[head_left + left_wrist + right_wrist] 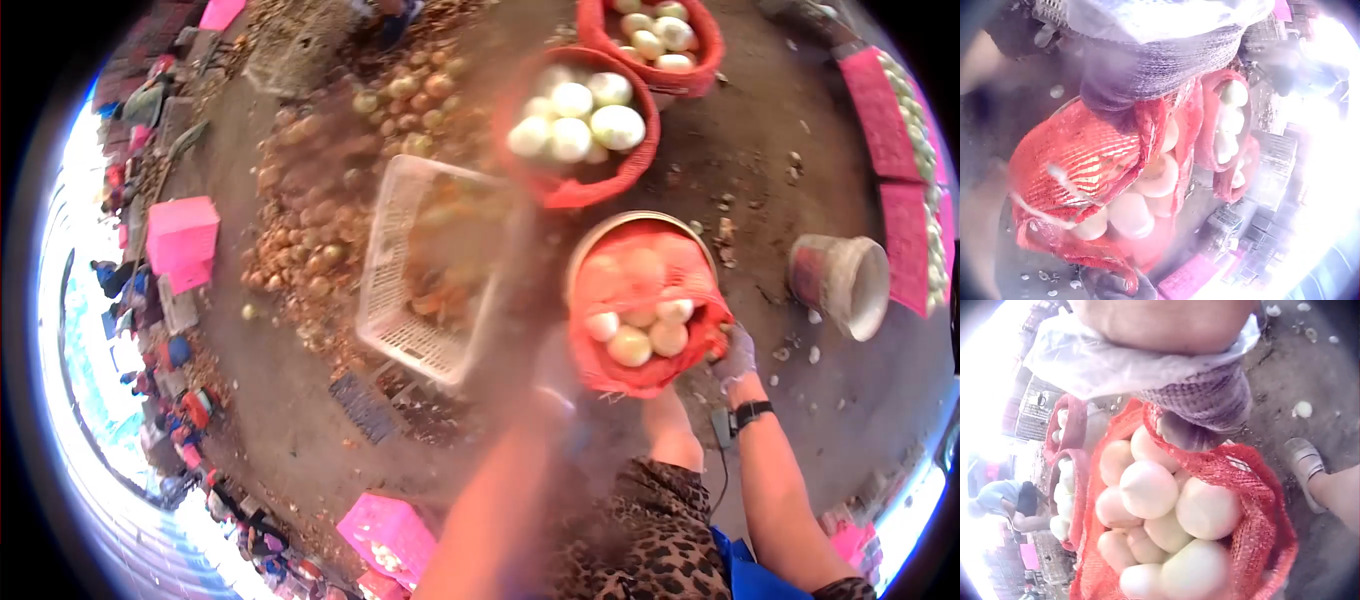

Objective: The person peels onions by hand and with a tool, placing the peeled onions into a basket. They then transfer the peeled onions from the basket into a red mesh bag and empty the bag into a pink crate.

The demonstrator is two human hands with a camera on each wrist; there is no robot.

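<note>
A red mesh bag (640,270) full of peeled onions (630,346) stands in front of the person, with a round bucket rim (590,236) showing behind it. The gloved left hand (1154,75) grips the bag's gathered edge on one side; in the head view this hand (560,365) is blurred. On the opposite side the gloved right hand (738,358) holds the bag's rim. The right wrist view shows that hand (1204,406) with its fingers curled at the mesh edge, above the pale onions (1149,489) in the bag's mouth.
Two more red mesh bags, a nearer one (580,190) and a farther one (700,75), hold peeled onions ahead. A white plastic crate (385,270) stands at left, beside a heap of unpeeled onions (320,260). A dirty white bucket (815,275) lies tilted at right.
</note>
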